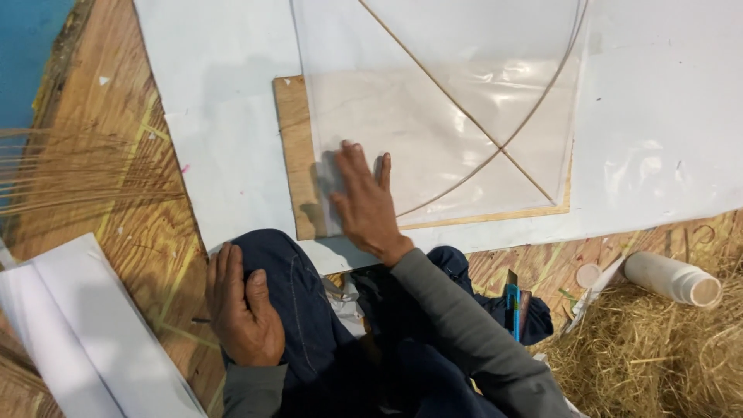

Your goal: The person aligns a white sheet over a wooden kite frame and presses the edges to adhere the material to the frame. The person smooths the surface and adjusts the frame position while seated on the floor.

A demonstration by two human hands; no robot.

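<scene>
The person sits cross-legged on a plywood floor (139,224), knees drawn up close to a small plywood board (292,147) that lies on a large white paper sheet (217,155). The board's near edge runs just in front of the knees, so little room is left between body and work; to the far side and right the white paper spreads wide and flat.

The right hand (364,203) lies flat, fingers spread and open, pressing the near left corner of a clear plastic sheet (433,101) that covers most of the board. Two thin bamboo sticks (464,116) lie under the plastic: one straight, running from far left to near right, the other bowed in a curve that crosses it near the right side. The left hand (241,306) rests loosely cupped on the left knee, gripping nothing.

Left of the board a bundle of thin sticks (70,174) fans across the floor, and folded white paper (77,333) lies nearer. At right a white bottle (672,277) lies on its side at the edge of straw (650,356), its mouth pointing right.
</scene>
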